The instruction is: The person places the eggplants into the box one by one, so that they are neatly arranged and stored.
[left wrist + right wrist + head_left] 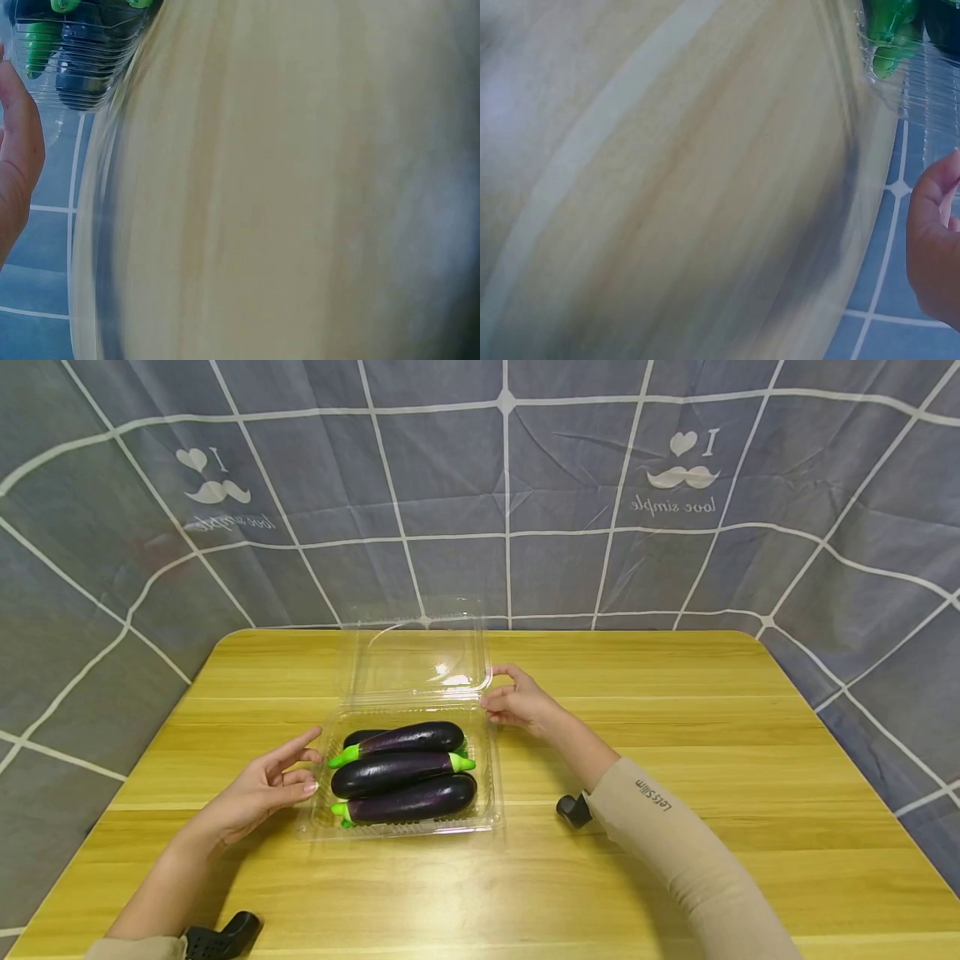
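Note:
In the head view, several glossy dark purple eggplants [405, 772] with bright green stems lie in a clear plastic clamshell container [491, 814]. Its transparent lid [420, 656] is raised and leans back from the rear hinge. My left hand [262, 785] is at the container's left wall, index finger extended and the other fingers loosely bent. On the opposite side, my right hand [521, 702] has its thumb and index fingertips apart at the lid's right edge near the hinge. Part of the right hand [934, 232] shows in the right wrist view; its fingertips are mostly cut off.
The container stands on a wood-grain table [675, 777]. A grey-blue curtain [555, 468] with white grid lines surrounds the table's back and sides. Black wrist devices show at the left sleeve [135, 947] and the right sleeve [675, 852].

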Demonstrator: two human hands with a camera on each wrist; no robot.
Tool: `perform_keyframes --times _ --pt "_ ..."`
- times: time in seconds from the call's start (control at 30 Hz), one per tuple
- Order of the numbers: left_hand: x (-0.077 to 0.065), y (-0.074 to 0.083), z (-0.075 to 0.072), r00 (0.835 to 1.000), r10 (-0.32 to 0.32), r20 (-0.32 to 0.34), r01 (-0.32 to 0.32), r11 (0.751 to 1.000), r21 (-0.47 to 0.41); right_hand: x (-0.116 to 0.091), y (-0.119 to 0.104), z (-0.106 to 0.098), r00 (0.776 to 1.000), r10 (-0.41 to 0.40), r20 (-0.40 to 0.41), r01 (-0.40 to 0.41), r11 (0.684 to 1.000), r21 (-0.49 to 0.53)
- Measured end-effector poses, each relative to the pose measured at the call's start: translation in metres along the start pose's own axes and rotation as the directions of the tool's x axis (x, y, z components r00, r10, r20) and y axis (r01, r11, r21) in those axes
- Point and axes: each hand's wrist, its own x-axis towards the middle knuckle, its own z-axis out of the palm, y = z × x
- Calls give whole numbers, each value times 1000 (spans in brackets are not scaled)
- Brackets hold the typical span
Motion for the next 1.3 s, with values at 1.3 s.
perform_keyframes --times 1.3 --pt "0 2 3 999 -23 -24 24 999 28 -4 5 5 984 -176 -15 172 974 -144"
